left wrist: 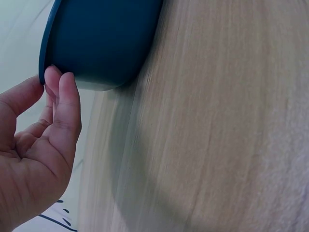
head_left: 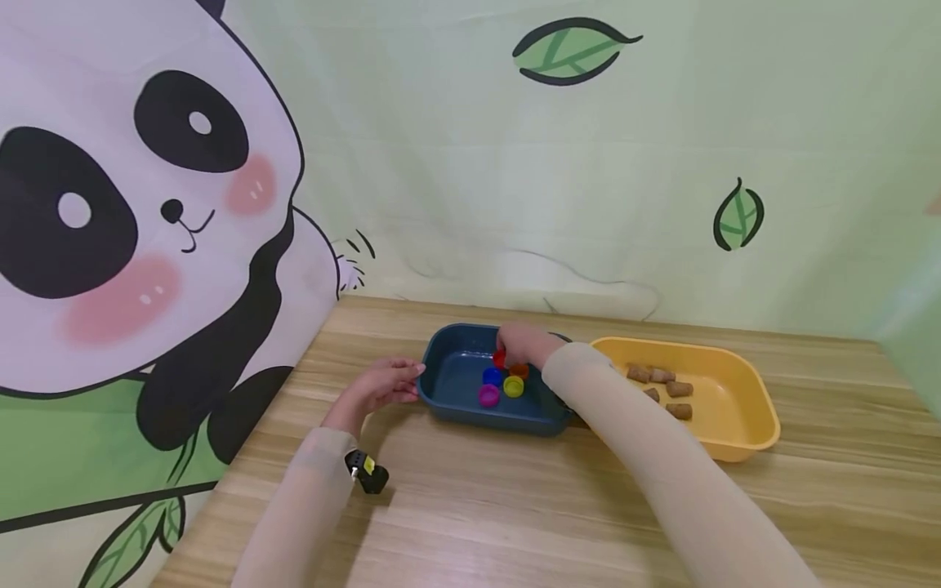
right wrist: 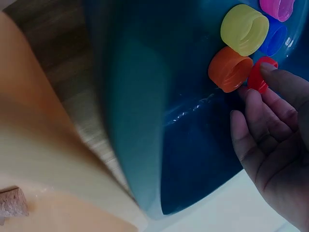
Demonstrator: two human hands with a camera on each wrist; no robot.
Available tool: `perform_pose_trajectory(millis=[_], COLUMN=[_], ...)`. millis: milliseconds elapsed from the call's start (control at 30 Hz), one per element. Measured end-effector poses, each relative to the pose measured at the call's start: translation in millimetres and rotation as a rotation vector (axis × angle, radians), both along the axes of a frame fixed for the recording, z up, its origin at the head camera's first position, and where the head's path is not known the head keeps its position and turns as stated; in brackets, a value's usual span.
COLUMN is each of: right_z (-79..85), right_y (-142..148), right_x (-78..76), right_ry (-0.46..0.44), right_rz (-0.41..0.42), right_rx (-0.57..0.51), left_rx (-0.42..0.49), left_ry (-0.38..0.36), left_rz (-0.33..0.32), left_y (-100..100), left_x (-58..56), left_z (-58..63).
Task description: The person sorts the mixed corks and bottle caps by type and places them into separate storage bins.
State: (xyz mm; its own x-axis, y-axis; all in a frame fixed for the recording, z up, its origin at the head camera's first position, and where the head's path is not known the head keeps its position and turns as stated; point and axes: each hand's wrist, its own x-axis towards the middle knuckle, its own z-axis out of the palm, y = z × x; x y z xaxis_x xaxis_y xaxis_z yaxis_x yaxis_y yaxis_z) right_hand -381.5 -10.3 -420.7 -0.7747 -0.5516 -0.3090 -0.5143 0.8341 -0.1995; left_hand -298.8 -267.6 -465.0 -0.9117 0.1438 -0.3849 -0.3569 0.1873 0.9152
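A dark blue tray (head_left: 494, 418) sits on the wooden table, and my left hand (head_left: 378, 385) pinches the rim at its left end. In the left wrist view, the thumb (left wrist: 24, 96) and fingertips meet at that rim. My right hand (head_left: 524, 341) reaches inside the tray from the right. There it pinches a red bottle cap (right wrist: 258, 76) between thumb and fingers. An orange cap (right wrist: 226, 70) stands right beside the red one. Close by are a yellow cap (head_left: 514, 386), a blue cap (head_left: 492, 376) and a magenta cap (head_left: 488, 396).
To the right of the blue tray stands a yellow tray (head_left: 764, 420) with several corks (head_left: 680, 389) in it. My right forearm crosses over its near left side. Behind the table (head_left: 470, 506) hangs a cloth (head_left: 456, 163) printed with a panda and leaves.
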Motion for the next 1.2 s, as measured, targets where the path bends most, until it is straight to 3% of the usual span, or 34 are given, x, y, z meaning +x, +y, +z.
perform_pose_trajectory(millis=[467, 867, 1200], right_z=[-2.2, 10.2, 7.6], right_y=[-1.9, 3.7, 1.2], right_x=[3.0, 5.1, -1.8], right_ry=[-0.003, -0.192, -0.229], right_rz=[0.007, -0.035, -0.060], right_rx=[0.044, 0.049, 0.088], left_rx=[0.018, 0.044, 0.042], left_ry=[-0.006, 0.004, 0.002], left_rz=[0.010, 0.011, 0.017], left_y=[1.6, 1.4, 1.4], left_x=[3.3, 1.3, 1.4], left_z=[3.0, 1.3, 0.8])
